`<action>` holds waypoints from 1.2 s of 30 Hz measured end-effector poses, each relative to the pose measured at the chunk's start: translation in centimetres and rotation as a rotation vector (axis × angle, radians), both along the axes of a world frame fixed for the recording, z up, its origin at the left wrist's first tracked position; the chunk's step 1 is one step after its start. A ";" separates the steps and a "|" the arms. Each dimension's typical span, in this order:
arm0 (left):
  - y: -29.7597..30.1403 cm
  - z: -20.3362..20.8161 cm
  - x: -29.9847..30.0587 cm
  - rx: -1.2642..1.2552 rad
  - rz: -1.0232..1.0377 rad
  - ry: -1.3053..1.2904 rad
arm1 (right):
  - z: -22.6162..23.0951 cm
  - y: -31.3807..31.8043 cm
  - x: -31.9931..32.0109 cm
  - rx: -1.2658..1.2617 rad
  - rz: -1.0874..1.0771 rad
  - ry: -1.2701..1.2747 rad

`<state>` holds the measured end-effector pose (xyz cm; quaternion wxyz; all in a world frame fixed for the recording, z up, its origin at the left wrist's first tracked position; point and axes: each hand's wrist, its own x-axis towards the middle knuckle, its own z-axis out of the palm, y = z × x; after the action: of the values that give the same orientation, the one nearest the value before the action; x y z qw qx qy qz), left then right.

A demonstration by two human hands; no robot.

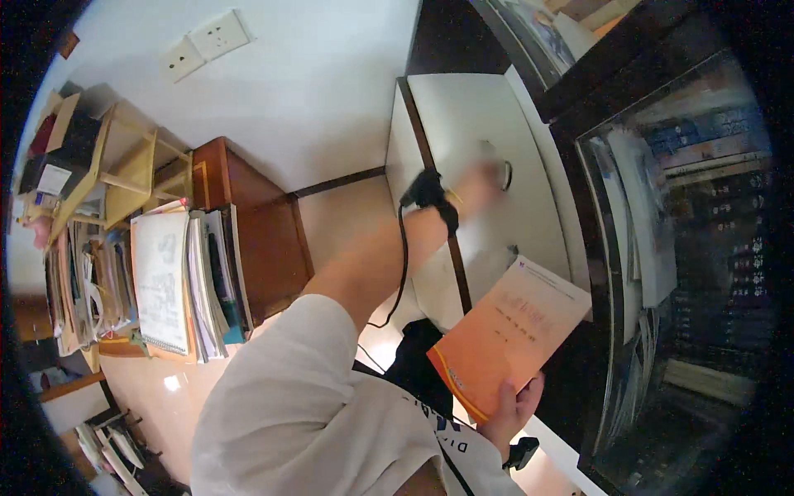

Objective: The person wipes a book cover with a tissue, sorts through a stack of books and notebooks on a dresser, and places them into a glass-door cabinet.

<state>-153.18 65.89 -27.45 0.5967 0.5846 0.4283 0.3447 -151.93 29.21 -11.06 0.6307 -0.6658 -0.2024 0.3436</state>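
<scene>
My left arm reaches up across the view to a white cabinet door (463, 116). The left hand (480, 188) is at a small door handle (506, 175); its fingers are smeared, so their grip on the handle cannot be made out. Around that wrist is a black strap with a small device (430, 192) and a cable. At the lower right my right hand (514, 409) holds an orange book (513, 331) by its lower edge, thumb on the cover. The book is tilted, with its cover facing up. A black band (521, 453) circles the right wrist.
On the right stands a dark glass-fronted bookcase (612, 331) with rows of books behind the pane. To the left, folders and spiral-bound papers (165, 281) stand beside a brown wooden cabinet (256, 223). Wall sockets (219, 35) sit on the white wall.
</scene>
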 end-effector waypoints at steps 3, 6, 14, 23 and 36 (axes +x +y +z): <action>-9.0 2.3 1.5 0.066 -0.241 0.036 | 1.1 -0.3 0.5 -0.001 0.050 -0.175; -15.6 -0.8 1.4 0.127 -0.529 0.260 | 2.6 -0.5 -0.1 0.125 0.081 -0.237; -21.7 -5.7 0.4 0.197 -0.738 0.477 | 2.4 0.0 -0.5 0.131 0.075 0.045; -24.3 0.3 -8.8 -0.003 -0.254 -0.088 | 6.0 -0.6 -1.7 0.112 0.165 0.566; -36.4 20.3 -38.7 -0.409 0.187 -0.767 | 2.9 1.2 -14.4 0.150 0.825 0.295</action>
<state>-191.88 29.50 -7.11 0.7820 0.2432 0.2864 0.4973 -166.30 30.43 -8.15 0.5094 -0.4256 -0.3833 0.6423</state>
